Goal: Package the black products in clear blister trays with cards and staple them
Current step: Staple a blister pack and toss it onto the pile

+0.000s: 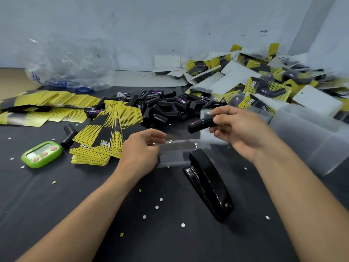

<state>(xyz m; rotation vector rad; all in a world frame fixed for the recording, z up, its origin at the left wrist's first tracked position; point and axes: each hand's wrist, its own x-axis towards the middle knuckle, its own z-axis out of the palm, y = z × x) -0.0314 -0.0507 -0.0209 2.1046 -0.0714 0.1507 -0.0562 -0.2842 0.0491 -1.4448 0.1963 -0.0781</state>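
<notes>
My right hand point(238, 129) grips one black product point(201, 124) above the dark table, a little right of centre. Below it lies a clear blister tray point(176, 151), and my left hand point(141, 150) holds its left edge with curled fingers. A black stapler point(207, 182) lies just in front of the tray. Behind the hands is a heap of loose black products point(162, 108). A stack of yellow-and-black cards point(98, 146) lies to the left of my left hand.
Finished yellow packs point(264, 82) are heaped at the back right. Stacked clear trays point(309, 137) stand at the right. A green timer point(41, 154) sits at the left, more cards point(47, 103) behind it, a crumpled plastic bag point(66, 65) at the back left.
</notes>
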